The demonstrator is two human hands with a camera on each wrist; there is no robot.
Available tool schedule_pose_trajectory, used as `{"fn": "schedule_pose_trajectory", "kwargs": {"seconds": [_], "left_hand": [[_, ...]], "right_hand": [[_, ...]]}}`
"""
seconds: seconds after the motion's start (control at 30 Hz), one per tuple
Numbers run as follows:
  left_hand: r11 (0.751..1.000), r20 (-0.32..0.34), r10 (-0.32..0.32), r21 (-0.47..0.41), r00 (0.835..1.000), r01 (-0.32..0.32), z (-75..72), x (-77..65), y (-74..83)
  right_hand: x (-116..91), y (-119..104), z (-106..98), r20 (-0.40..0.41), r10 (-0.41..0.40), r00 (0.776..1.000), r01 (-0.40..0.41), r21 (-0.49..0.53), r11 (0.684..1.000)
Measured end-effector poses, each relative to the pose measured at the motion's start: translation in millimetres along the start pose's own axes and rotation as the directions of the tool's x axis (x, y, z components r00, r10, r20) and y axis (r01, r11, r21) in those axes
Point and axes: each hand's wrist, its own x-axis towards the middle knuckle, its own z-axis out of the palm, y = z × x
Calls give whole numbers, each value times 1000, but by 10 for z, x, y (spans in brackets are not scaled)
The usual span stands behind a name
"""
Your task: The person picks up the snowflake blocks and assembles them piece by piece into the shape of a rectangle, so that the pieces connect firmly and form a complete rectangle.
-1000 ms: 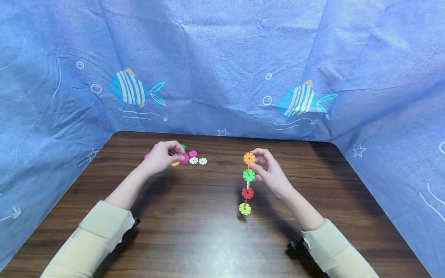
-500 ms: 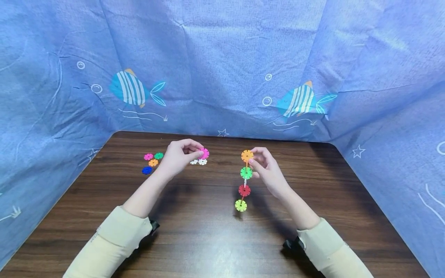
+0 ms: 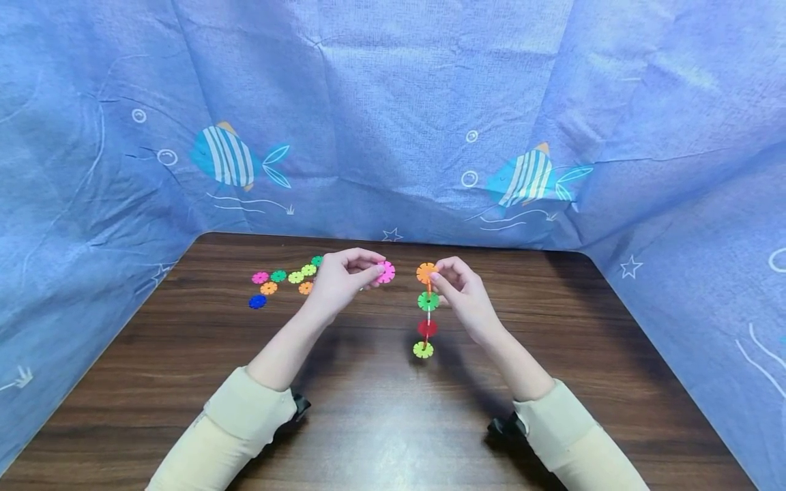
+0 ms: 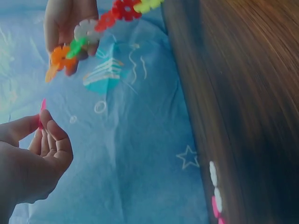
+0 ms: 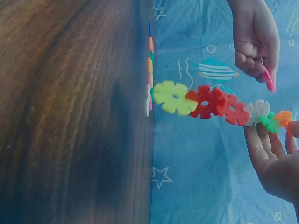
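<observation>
In the head view my left hand (image 3: 338,281) pinches a pink notched snowflake disc (image 3: 387,272) between thumb and fingers, above the table. Just to its right, my right hand (image 3: 471,302) holds a chain of interlocked snowflake discs by its top orange disc (image 3: 425,273). Below that hang a green disc (image 3: 424,301), a red disc (image 3: 427,328) and a yellow-green disc (image 3: 423,350) at the bottom end. The right wrist view also shows a white disc (image 5: 257,111) in the chain. A small gap separates the pink disc from the chain.
Loose discs lie at the table's back left, among them a blue disc (image 3: 257,301), a pink one and several green and orange ones. White discs (image 4: 213,172) show in the left wrist view. A blue fish-print curtain (image 3: 381,123) surrounds the brown table (image 3: 184,382).
My left hand has carried the pink disc rightward from the loose discs to beside the chain. My right hand has shifted slightly left, and the chain's lower end appears higher.
</observation>
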Motion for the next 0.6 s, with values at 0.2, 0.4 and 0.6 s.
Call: {"fn": "schedule_pose_trajectory", "kwargs": {"seconds": [0.2, 0.4, 0.6], "left_hand": [[1000, 7, -6, -25, 1000, 6, 124, 12, 33], [1000, 12, -8, -23, 1000, 8, 190, 26, 28], [999, 10, -24, -30, 1000, 24, 215, 24, 32]], "right_hand": [[23, -7, 15, -8, -60, 998, 59, -102, 993], [20, -14, 34, 22, -128, 991, 130, -101, 986], [10, -38, 50, 20, -214, 977, 214, -170, 962]]}}
